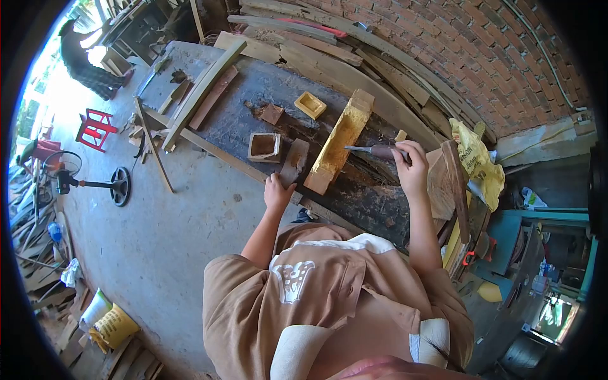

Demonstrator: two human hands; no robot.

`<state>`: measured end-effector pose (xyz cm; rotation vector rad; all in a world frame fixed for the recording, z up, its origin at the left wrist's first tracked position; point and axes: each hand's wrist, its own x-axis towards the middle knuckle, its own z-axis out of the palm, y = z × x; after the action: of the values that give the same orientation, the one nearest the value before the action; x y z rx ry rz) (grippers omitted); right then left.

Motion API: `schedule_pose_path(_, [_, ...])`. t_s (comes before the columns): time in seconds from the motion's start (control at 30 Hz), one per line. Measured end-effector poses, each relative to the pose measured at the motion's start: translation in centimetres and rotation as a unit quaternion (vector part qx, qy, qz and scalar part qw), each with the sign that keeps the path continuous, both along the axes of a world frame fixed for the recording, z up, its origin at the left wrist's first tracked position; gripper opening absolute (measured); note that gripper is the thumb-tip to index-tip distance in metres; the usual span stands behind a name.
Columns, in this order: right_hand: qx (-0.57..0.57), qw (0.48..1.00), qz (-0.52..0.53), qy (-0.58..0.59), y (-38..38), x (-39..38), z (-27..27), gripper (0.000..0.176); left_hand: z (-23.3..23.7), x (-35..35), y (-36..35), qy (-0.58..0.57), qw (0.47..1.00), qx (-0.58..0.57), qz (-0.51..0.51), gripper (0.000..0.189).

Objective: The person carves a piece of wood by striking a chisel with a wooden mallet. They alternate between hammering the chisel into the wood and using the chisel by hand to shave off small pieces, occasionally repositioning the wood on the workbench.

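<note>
My right hand [413, 166] is closed on the brown handle of a chisel [380, 151], whose metal blade points left at a yellowish hollowed wood block [342, 140]. The block lies slantwise across the dark workbench [244, 95]. My left hand [278, 193] grips the lower end of a flat brown wood piece [295, 161], left of the block. Beside that piece stands a small square wooden box [265, 147]. Farther back are a small yellow rectangular tray [310, 105] and a small brown wood block [272, 114].
Long planks [206, 95] lie on the bench's left part, more boards along the brick wall [481, 50]. A yellow sack [475, 161] sits at right. On the floor at left are a fan [66, 180] and red stool [96, 130]. A person [79, 60] is at far left.
</note>
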<state>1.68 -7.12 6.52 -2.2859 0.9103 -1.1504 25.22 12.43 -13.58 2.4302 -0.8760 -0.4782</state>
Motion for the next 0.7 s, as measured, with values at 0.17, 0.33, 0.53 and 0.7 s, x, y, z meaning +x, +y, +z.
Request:
schedule_pose_path(0.17, [0.032,0.999,0.011,0.036,-0.5,1.2,-1.6,0.019,-0.8,0.4,0.1,-0.030,0.999,0.008,-0.018,0.066])
schedule_pose_path(0.33, [0.042,0.998,0.017,0.042,-0.9,1.6,-1.9,0.024,2.0,0.1,-0.6,-0.037,0.998,0.053,-0.007,0.070])
schedule_pose_path(0.53, [0.289,0.954,0.059,-0.056,-1.4,1.5,-3.3,0.037,3.5,1.1,-1.0,-0.020,0.999,-0.035,-0.022,0.060])
schedule_pose_path(0.7, [0.366,0.924,0.096,-0.049,-0.4,2.4,-3.6,0.032,4.8,2.4,-1.6,0.011,0.987,-0.136,-0.088,0.036])
